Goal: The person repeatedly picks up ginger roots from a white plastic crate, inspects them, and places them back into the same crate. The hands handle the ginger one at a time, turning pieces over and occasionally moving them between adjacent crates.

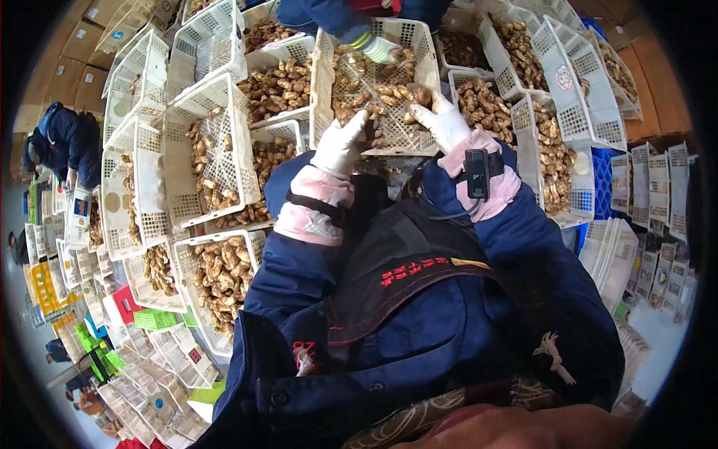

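Observation:
Before me stands a white perforated plastic crate [320, 78] with knobbly brown produce, apparently mushrooms [392, 92], spread over its lattice floor. My left hand [337, 147], in a white glove, is shut on a round brown piece [345, 116] above the crate's near left part. In a matching glove, my right hand [444, 124] grips a darker brown piece [420, 96] near the right wall. Its fingertips also lie by another piece [411, 117], and I cannot tell whether they hold it. Black straps circle both pink cuffs.
A co-worker's gloved hand [384, 50] reaches into the same crate from the far side. More produce crates stand left [210, 151] and right [482, 106], some stacked. Cardboard boxes [84, 42] line the back left. Another person [70, 143] bends over crates at far left.

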`<act>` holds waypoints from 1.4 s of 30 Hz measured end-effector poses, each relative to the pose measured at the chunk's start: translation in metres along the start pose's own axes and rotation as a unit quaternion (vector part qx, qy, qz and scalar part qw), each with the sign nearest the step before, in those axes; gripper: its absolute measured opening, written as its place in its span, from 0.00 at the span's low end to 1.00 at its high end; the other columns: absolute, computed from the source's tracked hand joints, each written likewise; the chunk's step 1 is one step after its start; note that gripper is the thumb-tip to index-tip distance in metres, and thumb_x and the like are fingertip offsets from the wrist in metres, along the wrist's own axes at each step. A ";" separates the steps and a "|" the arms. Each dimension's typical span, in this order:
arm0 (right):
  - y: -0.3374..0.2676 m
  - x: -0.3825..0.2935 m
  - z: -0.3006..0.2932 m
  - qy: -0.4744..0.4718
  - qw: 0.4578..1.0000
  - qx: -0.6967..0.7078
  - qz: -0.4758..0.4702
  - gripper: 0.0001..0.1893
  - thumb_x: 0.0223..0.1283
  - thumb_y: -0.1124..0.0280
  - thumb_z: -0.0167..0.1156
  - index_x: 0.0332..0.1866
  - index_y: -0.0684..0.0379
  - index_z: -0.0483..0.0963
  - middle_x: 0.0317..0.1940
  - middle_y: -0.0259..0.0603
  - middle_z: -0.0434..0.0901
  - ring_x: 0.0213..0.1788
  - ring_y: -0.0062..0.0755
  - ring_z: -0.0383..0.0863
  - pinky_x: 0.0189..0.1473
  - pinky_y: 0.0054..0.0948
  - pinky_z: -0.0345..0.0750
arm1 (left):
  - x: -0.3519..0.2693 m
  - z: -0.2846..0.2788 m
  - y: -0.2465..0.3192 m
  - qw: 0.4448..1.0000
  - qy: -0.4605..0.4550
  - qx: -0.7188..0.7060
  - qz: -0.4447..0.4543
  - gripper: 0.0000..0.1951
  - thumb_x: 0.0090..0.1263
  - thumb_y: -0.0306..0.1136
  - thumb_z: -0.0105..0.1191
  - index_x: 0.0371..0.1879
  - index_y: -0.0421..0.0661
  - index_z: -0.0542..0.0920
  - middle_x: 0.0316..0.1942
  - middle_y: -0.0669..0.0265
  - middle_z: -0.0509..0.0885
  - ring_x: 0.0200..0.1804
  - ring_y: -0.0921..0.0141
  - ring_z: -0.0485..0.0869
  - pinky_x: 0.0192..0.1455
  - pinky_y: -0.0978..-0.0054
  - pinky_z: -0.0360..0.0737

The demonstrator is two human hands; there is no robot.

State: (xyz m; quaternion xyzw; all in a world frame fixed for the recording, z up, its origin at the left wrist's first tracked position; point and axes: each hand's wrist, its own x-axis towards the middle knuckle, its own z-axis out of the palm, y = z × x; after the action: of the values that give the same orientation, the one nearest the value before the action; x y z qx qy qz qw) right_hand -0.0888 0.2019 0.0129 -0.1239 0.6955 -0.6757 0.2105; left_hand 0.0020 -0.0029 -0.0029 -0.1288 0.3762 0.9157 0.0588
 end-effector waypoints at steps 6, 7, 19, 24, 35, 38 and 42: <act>0.014 0.010 0.013 -0.036 0.999 -0.009 0.037 0.22 0.69 0.68 0.59 0.64 0.62 0.68 0.49 0.34 0.79 0.48 0.22 0.79 0.49 0.22 0.78 | 0.004 -0.012 -0.001 0.997 0.063 0.021 0.036 0.10 0.68 0.35 0.63 0.28 0.48 0.75 0.25 0.67 0.77 0.32 0.67 0.81 0.44 0.60 0.83; 0.014 0.008 0.008 -0.060 0.990 0.087 0.094 0.21 0.69 0.68 0.59 0.63 0.61 0.68 0.48 0.34 0.79 0.49 0.23 0.80 0.48 0.22 0.79 | 0.005 -0.014 -0.001 0.996 0.079 0.038 0.023 0.10 0.68 0.34 0.62 0.28 0.48 0.75 0.23 0.68 0.75 0.30 0.68 0.78 0.48 0.58 0.83; -0.022 -0.068 -0.159 0.215 0.976 0.029 0.008 0.21 0.66 0.60 0.63 0.59 0.58 0.71 0.43 0.32 0.80 0.39 0.19 0.80 0.33 0.16 0.74 | 0.003 -0.012 -0.002 0.998 0.046 0.006 0.030 0.09 0.68 0.35 0.61 0.32 0.46 0.76 0.34 0.68 0.77 0.44 0.69 0.78 0.51 0.61 0.78; 0.002 -0.155 -0.232 0.297 0.921 0.250 -0.001 0.21 0.69 0.57 0.58 0.61 0.57 0.72 0.48 0.31 0.81 0.45 0.24 0.82 0.39 0.18 0.80 | 0.013 -0.021 -0.008 0.999 0.028 0.022 0.010 0.11 0.69 0.40 0.61 0.38 0.47 0.77 0.36 0.68 0.78 0.42 0.68 0.78 0.47 0.69 0.77; 0.070 -0.220 -0.249 0.175 0.893 0.414 -0.041 0.23 0.67 0.75 0.53 0.67 0.62 0.63 0.59 0.53 0.74 0.58 0.42 0.78 0.53 0.33 0.79 | 0.032 -0.014 -0.021 0.997 0.040 0.060 -0.031 0.09 0.69 0.37 0.62 0.43 0.48 0.82 0.35 0.70 0.83 0.39 0.71 0.80 0.42 0.74 0.75; 0.068 -0.197 -0.247 0.147 0.904 0.401 -0.015 0.24 0.68 0.77 0.52 0.68 0.61 0.61 0.58 0.50 0.76 0.57 0.39 0.80 0.52 0.30 0.80 | 0.035 -0.009 -0.021 0.997 0.019 0.057 -0.048 0.11 0.69 0.38 0.61 0.45 0.48 0.81 0.35 0.69 0.83 0.40 0.70 0.81 0.44 0.74 0.76; 0.061 -0.171 -0.239 0.168 0.926 0.335 0.040 0.24 0.69 0.74 0.53 0.69 0.59 0.62 0.59 0.46 0.76 0.55 0.36 0.81 0.52 0.29 0.81 | 0.034 -0.007 -0.021 0.996 0.065 0.055 -0.041 0.12 0.69 0.38 0.61 0.47 0.47 0.81 0.38 0.68 0.84 0.44 0.69 0.82 0.46 0.72 0.77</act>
State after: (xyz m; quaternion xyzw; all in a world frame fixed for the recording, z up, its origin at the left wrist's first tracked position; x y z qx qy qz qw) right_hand -0.0416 0.4954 -0.0271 0.0972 0.4585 -0.8711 0.1467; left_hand -0.0246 0.0076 -0.0310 -0.1998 0.4233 0.8801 0.0793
